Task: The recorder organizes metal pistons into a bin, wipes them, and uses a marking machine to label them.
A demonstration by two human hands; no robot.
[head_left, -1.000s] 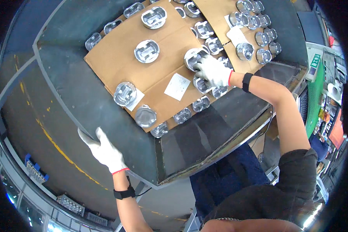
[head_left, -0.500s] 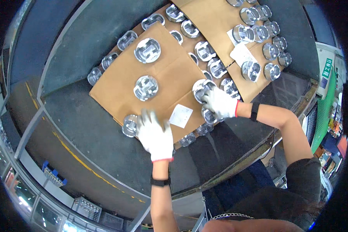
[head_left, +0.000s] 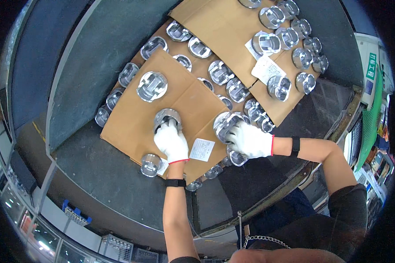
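On the nearer cardboard sheet [head_left: 188, 96] I count four metal pistons: a far piston [head_left: 152, 86] standing free, a middle piston [head_left: 167, 114] under the gloved left hand [head_left: 170, 141], a right piston [head_left: 223, 125] under the gloved right hand [head_left: 250, 139], and an edge piston [head_left: 150, 165] by the near left border. The farther sheet [head_left: 224, 26] carries eleven more in my view, the topmost cut off; others on the layer below overlap too much for me to count. I make out four white paper slips [head_left: 202, 150], two per sheet, and two black wrist straps [head_left: 175, 183].

The left fingers bend narrowly into the middle piston's hollow; the right fingers curl, also narrow, over the right piston's rim. How firmly either holds, I cannot tell.

Half a second ago the left hand was a blur beside the edge piston; a second ago it was off the sheet, at the rim of the dark bin [head_left: 96, 162]. The right hand has stayed at the right piston throughout.
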